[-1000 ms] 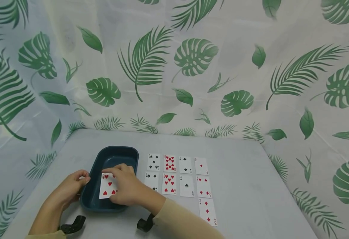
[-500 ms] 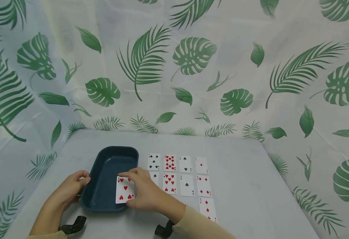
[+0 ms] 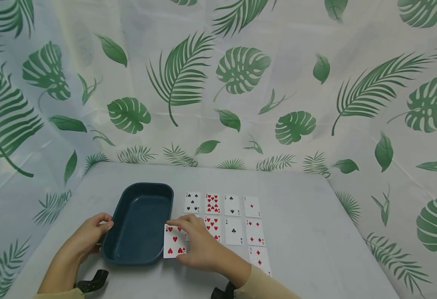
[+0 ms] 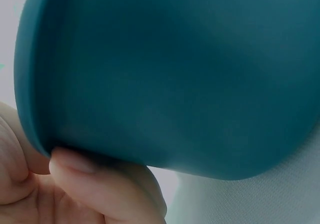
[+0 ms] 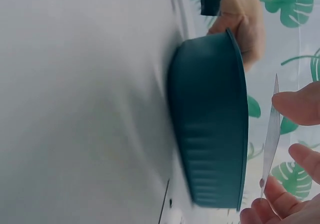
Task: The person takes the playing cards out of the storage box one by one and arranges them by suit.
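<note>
My right hand (image 3: 200,245) holds a five of hearts playing card (image 3: 175,241) by its edges, between thumb and fingers. In the head view the card overlaps the right side of a dark blue plastic tray (image 3: 108,232); in the right wrist view the card (image 5: 271,136) is raised above the table, just beyond the tray's rim. My left hand (image 3: 89,232) grips the tray's left rim, and the left wrist view shows its thumb (image 4: 100,184) against the tray wall (image 4: 150,84).
Right of the tray, playing cards lie face up in columns: a five of spades (image 3: 192,202), hearts (image 3: 212,203), a two of clubs (image 3: 232,206), an ace of clubs (image 3: 234,231) and diamonds (image 3: 255,231). My right hand partly covers the nearest ones. A leaf-print curtain (image 3: 241,137) borders the white table (image 3: 308,241).
The right hand has carried the five of hearts rightward, from over the middle of the tray to beyond its right rim. My left hand and the tray have stayed put.
</note>
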{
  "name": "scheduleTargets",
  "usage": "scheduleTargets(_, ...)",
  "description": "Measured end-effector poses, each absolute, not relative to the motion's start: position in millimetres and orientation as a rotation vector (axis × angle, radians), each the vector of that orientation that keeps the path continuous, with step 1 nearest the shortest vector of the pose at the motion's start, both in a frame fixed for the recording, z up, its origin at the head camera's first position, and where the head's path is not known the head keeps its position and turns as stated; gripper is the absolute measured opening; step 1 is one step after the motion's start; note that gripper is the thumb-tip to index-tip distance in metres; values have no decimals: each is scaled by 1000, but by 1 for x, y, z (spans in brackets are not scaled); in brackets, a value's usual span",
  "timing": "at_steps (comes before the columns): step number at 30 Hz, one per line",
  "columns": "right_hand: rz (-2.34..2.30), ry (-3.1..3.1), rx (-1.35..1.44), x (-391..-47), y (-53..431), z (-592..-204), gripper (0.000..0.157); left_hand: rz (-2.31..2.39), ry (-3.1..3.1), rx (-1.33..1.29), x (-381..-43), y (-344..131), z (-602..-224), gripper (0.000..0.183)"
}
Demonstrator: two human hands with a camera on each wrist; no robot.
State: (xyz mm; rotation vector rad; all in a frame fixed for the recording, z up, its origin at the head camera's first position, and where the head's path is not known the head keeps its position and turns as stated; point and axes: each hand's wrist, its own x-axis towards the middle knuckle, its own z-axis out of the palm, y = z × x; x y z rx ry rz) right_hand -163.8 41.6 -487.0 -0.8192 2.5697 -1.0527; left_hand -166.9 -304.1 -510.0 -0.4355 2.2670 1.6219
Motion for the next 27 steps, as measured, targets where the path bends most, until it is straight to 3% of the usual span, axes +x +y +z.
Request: scheduleTargets(27,-894,2605,-649,-152,118,-517,89,1631,2256,-396,-165,-304,-509,13)
